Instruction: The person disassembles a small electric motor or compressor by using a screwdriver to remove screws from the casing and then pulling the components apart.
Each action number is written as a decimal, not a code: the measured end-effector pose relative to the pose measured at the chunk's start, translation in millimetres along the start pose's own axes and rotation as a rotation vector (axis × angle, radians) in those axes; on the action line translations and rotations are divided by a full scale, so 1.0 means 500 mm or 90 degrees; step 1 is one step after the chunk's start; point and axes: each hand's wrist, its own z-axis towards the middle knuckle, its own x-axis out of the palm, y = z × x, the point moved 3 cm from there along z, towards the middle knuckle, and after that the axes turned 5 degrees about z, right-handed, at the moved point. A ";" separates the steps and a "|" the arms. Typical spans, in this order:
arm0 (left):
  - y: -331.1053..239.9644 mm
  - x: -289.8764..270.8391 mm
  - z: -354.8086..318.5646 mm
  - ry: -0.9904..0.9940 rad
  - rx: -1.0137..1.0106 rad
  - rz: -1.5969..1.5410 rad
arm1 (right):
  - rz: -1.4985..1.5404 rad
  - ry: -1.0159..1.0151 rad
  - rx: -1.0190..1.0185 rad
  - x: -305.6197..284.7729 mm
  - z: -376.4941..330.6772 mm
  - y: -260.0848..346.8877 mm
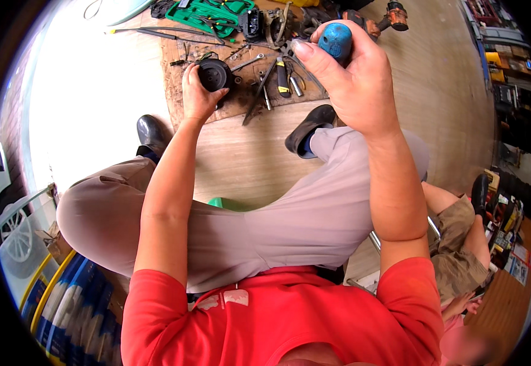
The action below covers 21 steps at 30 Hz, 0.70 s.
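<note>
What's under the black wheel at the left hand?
The left hand holds the black wheel; stained brown mat shows around it. Whatever lies directly beneath is covered.

no legible lettering, only unreadable marks point(338, 49) on the blue cylinder point(335, 38) and pale print point(236, 297) on the red shirt point(296, 311)

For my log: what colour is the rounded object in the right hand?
The rounded object is blue; it shows best in the head view.
</note>
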 end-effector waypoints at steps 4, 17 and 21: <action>-0.003 -0.001 -0.001 0.001 0.010 0.013 | -0.059 0.014 0.001 0.002 -0.004 0.004; -0.006 0.002 -0.001 0.008 -0.009 0.024 | -0.059 0.025 0.008 0.012 -0.002 -0.019; -0.005 -0.006 0.008 0.026 -0.017 0.024 | -0.079 0.034 0.019 0.011 -0.002 -0.021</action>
